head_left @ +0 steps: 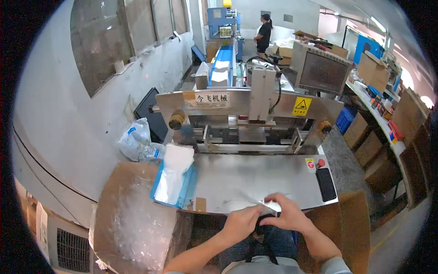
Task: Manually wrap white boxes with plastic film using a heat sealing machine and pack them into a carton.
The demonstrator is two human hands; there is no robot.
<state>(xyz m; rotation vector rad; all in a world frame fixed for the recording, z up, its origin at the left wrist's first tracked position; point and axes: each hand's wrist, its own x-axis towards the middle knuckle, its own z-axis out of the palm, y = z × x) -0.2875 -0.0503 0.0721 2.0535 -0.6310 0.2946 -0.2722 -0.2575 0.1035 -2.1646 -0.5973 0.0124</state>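
At the near edge of the metal worktable (255, 176), my hands are close together in front of my body. My left hand (242, 222) is closed, pinching a thin, whitish, see-through sheet (273, 206), perhaps plastic film. My right hand (288, 215) curves round the same sheet from the right, thumb below and fingers above. Part of the sheet is blurred, and the fingers hide some of it. Left of my hands, a blue tray (190, 183) holds a stack of white, glossy sheets or bags (172, 176).
A metal machine (255, 102) with a press head spans the table's back. A black phone (325, 184) and red button (321, 162) are at right. A carton (109, 196) of clear plastic stands lower left, another carton (351, 223) lower right. A person (263, 34) stands far back.
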